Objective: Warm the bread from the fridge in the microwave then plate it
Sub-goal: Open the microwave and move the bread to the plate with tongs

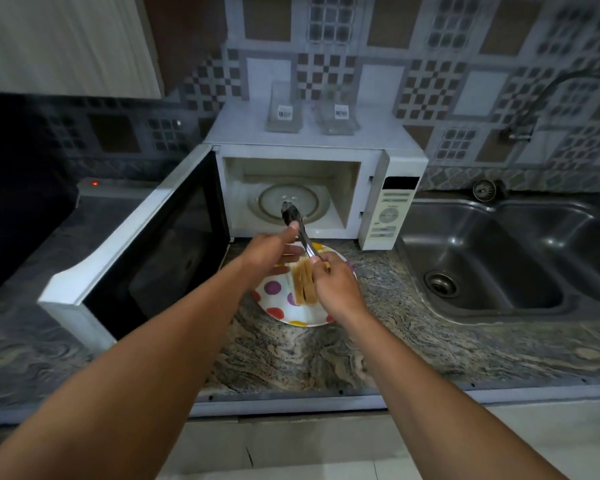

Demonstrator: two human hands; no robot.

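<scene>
The microwave (312, 188) stands just beyond my fingers, its door (146, 244) swung wide to my left and its turntable (271, 202) bare. On the worktop (326, 355) right under my hands sits the spotted plate (274, 306), and the bread (303, 287) stands on edge on it, just below my right hand's knuckles. So I judge this to be the plating step, nearly finished; I cannot tell by looking whether the bread is warm.

The tongs (300, 233) slant from my right hand (335, 284) up toward the oven mouth, holding nothing. My right fingers are curled tight round their handle end. My left hand (272, 252) reaches in, thumb against the tongs, other fingers stretched over the plate; I cannot tell whether it pinches them. Next I should put the tongs aside and shut the door.
</scene>
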